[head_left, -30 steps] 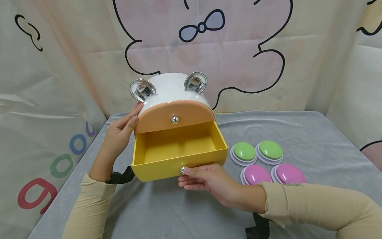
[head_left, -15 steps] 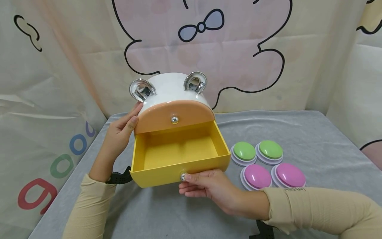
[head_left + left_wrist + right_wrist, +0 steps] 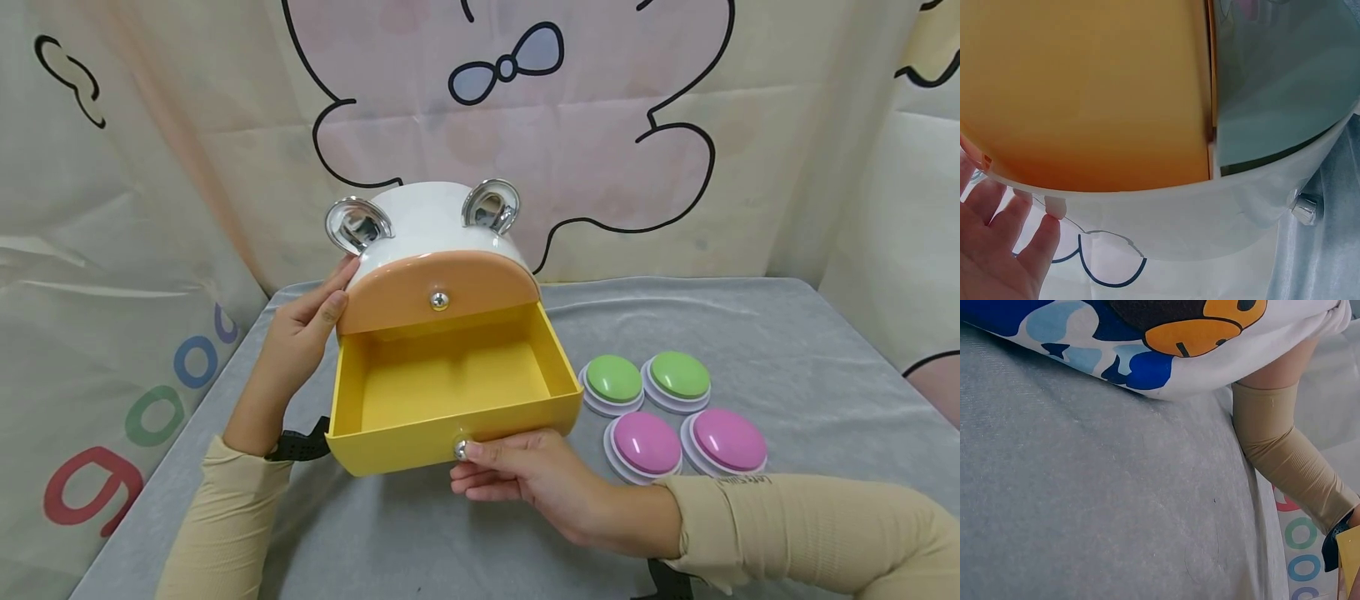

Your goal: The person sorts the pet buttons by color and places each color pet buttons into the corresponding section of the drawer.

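Head view: a white toy cabinet (image 3: 427, 212) was set centrally over a cloth-covered desk (image 3: 765, 342), its yellow drawer (image 3: 405, 454) standing out below an orange upper front (image 3: 397, 287). The grip of the left hand (image 3: 295, 343) was laid against the cabinet's side with fingers extended; the lower silver knob (image 3: 461, 450) was pinched by the grip of the right hand (image 3: 543, 483). The step in hand was judged to be the sliding of the drawer; a level, straight guiding of the knob, with the cabinet braced, would be called for next. Green buttons (image 3: 613, 379) and pink buttons (image 3: 647, 442) were placed at right. Small lettering on the right sleeve (image 3: 795, 525) could not be read; rounded coloured characters were printed on the backdrop (image 3: 150, 250).

Left wrist view: the fingers (image 3: 1041, 247) were seen touching the white shell; no label was found.

Right wrist view: the right hand was not shown, so its grip could not be told here; a cartoon-print shirt (image 3: 1197, 369) was included, without legible words.
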Motion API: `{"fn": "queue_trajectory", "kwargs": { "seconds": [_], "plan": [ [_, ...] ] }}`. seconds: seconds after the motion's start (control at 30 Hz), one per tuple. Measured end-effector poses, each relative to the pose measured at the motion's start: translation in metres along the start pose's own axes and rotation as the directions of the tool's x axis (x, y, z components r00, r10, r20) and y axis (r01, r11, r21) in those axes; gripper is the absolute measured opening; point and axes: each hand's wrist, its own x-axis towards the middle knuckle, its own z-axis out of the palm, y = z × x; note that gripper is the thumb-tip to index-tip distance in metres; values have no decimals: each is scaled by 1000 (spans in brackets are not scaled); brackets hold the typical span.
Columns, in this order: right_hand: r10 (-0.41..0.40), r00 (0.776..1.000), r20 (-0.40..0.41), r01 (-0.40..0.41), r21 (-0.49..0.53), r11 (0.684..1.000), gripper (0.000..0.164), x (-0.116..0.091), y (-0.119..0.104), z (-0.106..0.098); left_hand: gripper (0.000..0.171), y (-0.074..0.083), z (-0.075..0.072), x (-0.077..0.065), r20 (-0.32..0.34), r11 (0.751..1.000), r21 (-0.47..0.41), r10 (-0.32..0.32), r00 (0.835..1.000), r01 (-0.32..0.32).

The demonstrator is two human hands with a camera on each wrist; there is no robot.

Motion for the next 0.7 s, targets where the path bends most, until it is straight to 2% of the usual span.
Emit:
{"fn": "queue_trajectory", "kwargs": {
  "seconds": [0.37, 0.7],
  "plan": [
    [-1, 1000, 15, 1, -4, 1000, 49, -5, 1, 1, 41, -1, 0, -1, -5, 1000, -12, 15, 1000, -15],
    [-20, 1000, 14, 20, 7, 1000, 43, -13, 6, 3, 41, -1, 0, 0, 7, 1000, -3, 12, 1000, -12]
  ]
}}
